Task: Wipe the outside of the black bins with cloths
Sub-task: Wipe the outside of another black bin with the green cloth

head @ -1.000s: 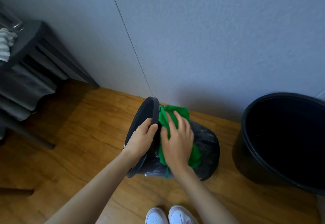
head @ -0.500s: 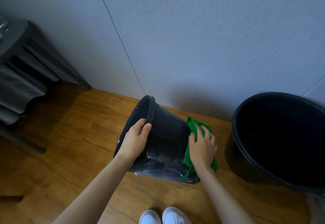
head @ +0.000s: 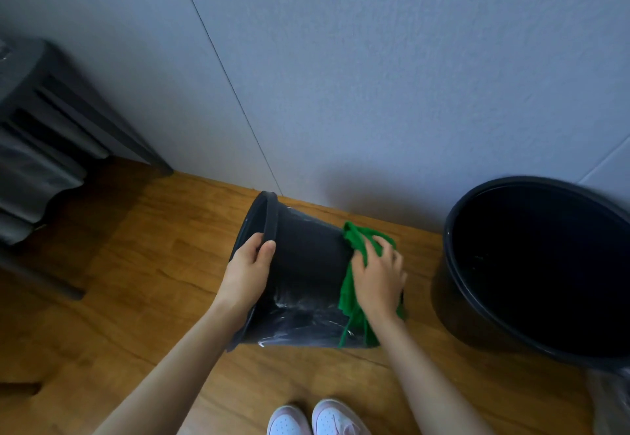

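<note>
A small black bin lies tipped on its side on the wooden floor, its mouth facing left. My left hand grips its rim, thumb outside and fingers curled inside. My right hand presses a green cloth against the bin's outer wall near its base end. A larger black bin stands upright to the right, its inside dark. A clear liner shows wrinkled along the small bin's lower side.
A grey wall runs right behind both bins. A dark metal rack with grey folds stands at the left. My two white shoes are at the bottom edge, just in front of the small bin.
My right hand slid the green cloth from near the rim along the bin's side to its base end. My left hand has kept its hold on the rim.
</note>
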